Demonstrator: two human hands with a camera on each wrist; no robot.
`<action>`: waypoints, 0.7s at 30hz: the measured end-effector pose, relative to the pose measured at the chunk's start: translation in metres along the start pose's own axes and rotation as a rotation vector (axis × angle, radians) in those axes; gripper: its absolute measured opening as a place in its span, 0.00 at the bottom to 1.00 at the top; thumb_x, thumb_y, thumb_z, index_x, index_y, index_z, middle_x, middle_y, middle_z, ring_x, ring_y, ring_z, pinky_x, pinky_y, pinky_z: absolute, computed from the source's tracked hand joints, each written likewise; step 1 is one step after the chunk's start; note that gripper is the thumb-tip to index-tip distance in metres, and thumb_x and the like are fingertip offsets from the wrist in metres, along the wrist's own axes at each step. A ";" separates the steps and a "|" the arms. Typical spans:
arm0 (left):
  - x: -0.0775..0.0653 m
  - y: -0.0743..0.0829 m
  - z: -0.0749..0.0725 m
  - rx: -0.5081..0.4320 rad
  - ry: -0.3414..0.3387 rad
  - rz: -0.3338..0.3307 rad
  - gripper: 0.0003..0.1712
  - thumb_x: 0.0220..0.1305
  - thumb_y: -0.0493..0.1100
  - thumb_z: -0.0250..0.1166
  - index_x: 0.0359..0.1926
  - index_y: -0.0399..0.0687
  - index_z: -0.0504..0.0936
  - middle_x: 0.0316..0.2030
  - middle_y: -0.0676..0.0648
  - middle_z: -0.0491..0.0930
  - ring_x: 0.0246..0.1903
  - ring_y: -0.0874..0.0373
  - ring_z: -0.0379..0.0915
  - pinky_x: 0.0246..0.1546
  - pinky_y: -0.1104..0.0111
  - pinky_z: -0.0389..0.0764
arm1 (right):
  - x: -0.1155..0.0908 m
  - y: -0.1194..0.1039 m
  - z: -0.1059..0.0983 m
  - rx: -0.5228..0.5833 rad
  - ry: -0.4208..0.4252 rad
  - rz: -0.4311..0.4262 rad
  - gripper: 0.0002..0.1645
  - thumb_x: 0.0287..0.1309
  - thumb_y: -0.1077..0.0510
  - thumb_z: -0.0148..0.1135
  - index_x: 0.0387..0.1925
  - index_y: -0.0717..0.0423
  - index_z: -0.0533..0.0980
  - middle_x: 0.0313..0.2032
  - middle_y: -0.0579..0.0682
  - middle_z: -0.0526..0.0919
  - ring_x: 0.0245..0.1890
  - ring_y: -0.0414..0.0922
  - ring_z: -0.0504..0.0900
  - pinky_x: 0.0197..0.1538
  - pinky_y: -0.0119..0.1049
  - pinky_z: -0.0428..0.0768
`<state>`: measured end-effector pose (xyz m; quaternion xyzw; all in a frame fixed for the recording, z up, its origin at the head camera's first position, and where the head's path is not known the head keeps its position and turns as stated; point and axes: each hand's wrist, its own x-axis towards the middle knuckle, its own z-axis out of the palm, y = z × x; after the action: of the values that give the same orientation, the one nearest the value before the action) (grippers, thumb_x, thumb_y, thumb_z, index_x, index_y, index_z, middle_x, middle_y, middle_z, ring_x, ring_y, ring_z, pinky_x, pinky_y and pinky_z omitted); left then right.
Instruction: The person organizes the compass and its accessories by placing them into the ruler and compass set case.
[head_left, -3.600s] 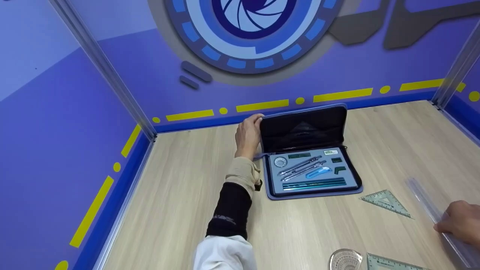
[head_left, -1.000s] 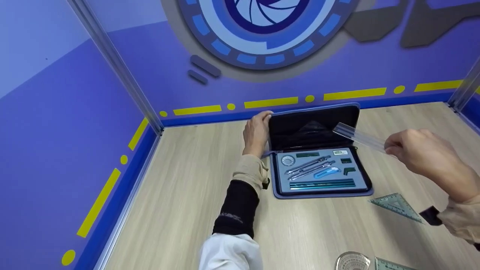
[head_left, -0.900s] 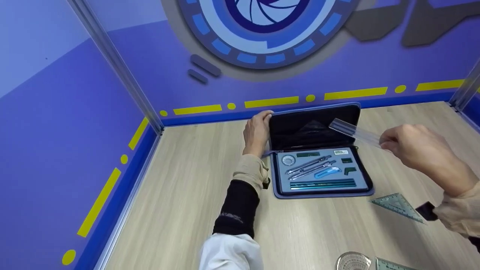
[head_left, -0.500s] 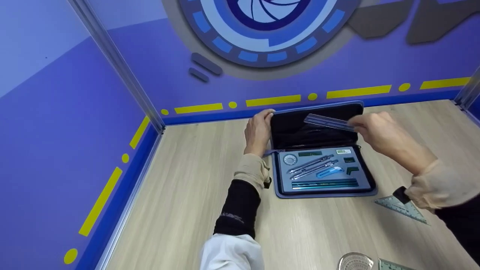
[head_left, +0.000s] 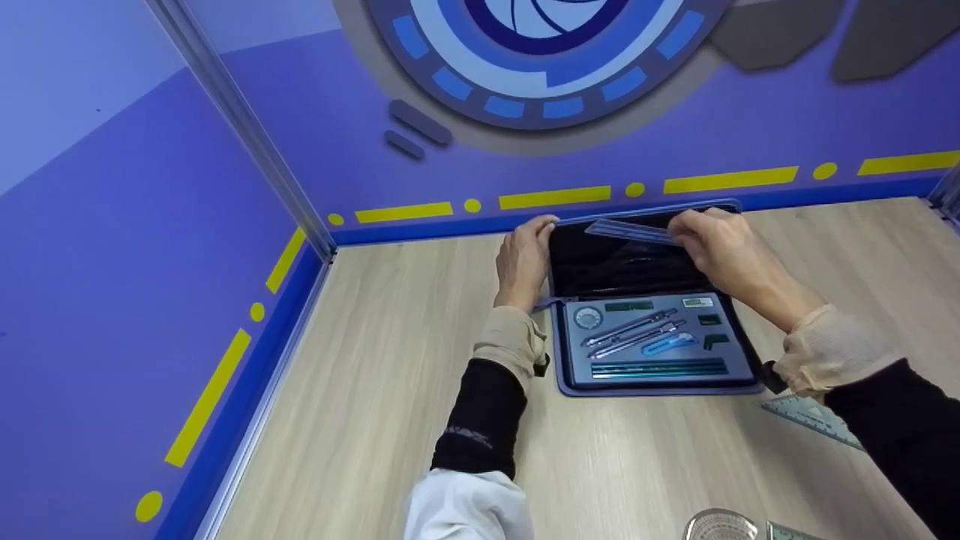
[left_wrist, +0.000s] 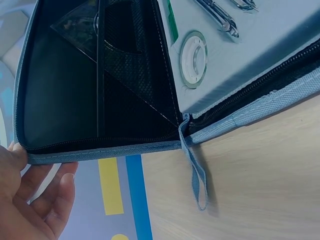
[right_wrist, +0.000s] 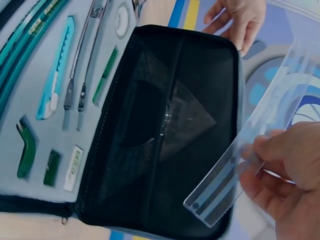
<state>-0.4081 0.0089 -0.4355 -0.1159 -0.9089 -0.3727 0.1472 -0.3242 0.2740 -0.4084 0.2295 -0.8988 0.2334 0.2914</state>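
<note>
Head view, ruler part-hidden, protractor cropped

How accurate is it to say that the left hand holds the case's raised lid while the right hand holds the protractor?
Not quite: the right hand holds a clear ruler, not the protractor, as the right wrist view shows; the left hand holds the case's raised lid.

Purple-blue walls, pale wood-grain tabletop
</note>
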 end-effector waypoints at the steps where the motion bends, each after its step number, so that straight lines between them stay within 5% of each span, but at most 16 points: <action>1: 0.000 0.000 0.000 0.002 -0.002 0.000 0.16 0.78 0.51 0.55 0.56 0.62 0.87 0.52 0.55 0.88 0.44 0.54 0.85 0.42 0.59 0.83 | 0.000 0.001 0.003 0.006 0.013 -0.006 0.09 0.62 0.75 0.63 0.39 0.63 0.83 0.35 0.59 0.88 0.34 0.55 0.85 0.36 0.51 0.82; 11: -0.004 0.004 0.004 -0.028 -0.028 0.005 0.17 0.79 0.51 0.55 0.57 0.60 0.86 0.36 0.48 0.87 0.24 0.55 0.73 0.29 0.65 0.74 | 0.002 0.009 0.024 -0.010 0.124 0.005 0.06 0.63 0.70 0.66 0.41 0.64 0.84 0.38 0.60 0.88 0.37 0.57 0.87 0.41 0.52 0.83; 21: -0.006 0.005 0.003 -0.031 -0.034 0.027 0.17 0.78 0.51 0.55 0.57 0.60 0.87 0.39 0.50 0.88 0.26 0.58 0.73 0.31 0.66 0.75 | 0.006 0.011 0.039 -0.062 0.155 0.019 0.09 0.65 0.69 0.64 0.46 0.64 0.83 0.40 0.62 0.88 0.41 0.61 0.86 0.47 0.56 0.83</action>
<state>-0.4016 0.0140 -0.4367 -0.1366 -0.9037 -0.3826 0.1350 -0.3505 0.2597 -0.4361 0.1932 -0.8825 0.2254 0.3648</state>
